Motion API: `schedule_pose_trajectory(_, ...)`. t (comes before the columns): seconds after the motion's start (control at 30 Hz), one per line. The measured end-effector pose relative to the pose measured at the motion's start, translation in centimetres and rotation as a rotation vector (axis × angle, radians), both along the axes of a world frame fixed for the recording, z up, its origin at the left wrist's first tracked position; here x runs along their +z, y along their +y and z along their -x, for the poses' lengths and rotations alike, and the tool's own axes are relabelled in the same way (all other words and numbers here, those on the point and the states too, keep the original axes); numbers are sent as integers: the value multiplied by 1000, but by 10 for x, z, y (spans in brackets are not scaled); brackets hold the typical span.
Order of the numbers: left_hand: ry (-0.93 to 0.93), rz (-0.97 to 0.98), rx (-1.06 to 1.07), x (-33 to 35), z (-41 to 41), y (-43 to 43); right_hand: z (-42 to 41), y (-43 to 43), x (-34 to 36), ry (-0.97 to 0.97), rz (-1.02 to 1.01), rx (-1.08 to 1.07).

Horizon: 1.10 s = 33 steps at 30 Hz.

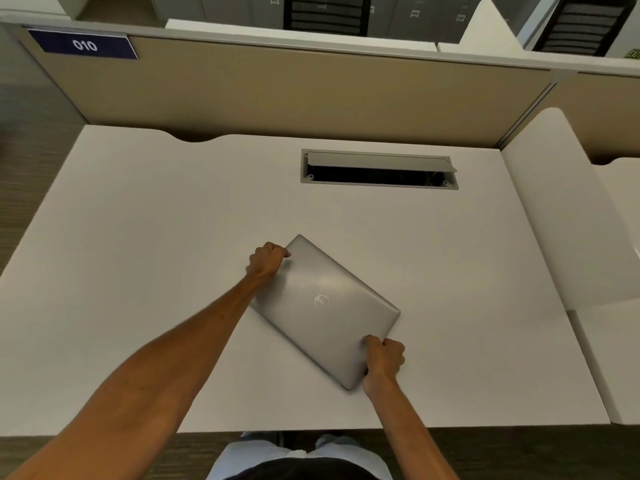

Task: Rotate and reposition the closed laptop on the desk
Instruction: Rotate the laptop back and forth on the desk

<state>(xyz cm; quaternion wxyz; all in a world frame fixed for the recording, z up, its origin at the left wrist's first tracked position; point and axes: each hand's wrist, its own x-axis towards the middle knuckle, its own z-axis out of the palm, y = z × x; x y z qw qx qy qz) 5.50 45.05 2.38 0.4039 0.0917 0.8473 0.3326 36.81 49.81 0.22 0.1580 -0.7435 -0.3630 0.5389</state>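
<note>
Laptop (325, 306) silver, closed, skewed diag on desk (138, 237); L hand (266, 259) + R hand (384, 358) fingers clenched on edges.

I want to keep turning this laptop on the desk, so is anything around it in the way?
Nothing visible is. The laptop lies askew, gripped at opposite corners by the left hand and right hand. The desk is bare; the open cable hatch sits farther back.

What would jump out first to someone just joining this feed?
The closed silver laptop, lying skewed near the middle of the white desk, with the left hand gripping its far corner and the right hand its near corner. Behind it, the open cable hatch gapes dark, and a blue "010" sign marks the partition at upper left.
</note>
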Motion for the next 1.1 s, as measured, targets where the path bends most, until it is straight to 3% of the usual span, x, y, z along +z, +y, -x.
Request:
schedule_pose_trajectory(0.2, 24, -48, 23, 14, -14, -7, -3, 3, 13, -68, -23, 99)
schedule_pose_trajectory(0.3, 151, -49, 111, 20, -43, -19, 4, 17, 32, -198, -258, 186)
schedule_pose_trajectory(0.4, 318, -103, 376, 22, -92, -39, 22, 43, 44, -222, -452, 459)
schedule_pose_trajectory(0.57, 47, -223, 779, 29, -162, -68, 69, 85, 50, -262, -645, 1043)
schedule_pose_trajectory(0.7, -129, -257, 811, 33, -193, -68, 101, 101, 41, -408, -719, 1360)
schedule_pose_trajectory(0.93, -78, -117, 767, 18, -205, -51, 117, 99, 30, -559, -751, 1561)
schedule_pose_trajectory(1.1, -27, -78, 816, 13, -200, -36, 117, 95, 32, -537, -695, 1531)
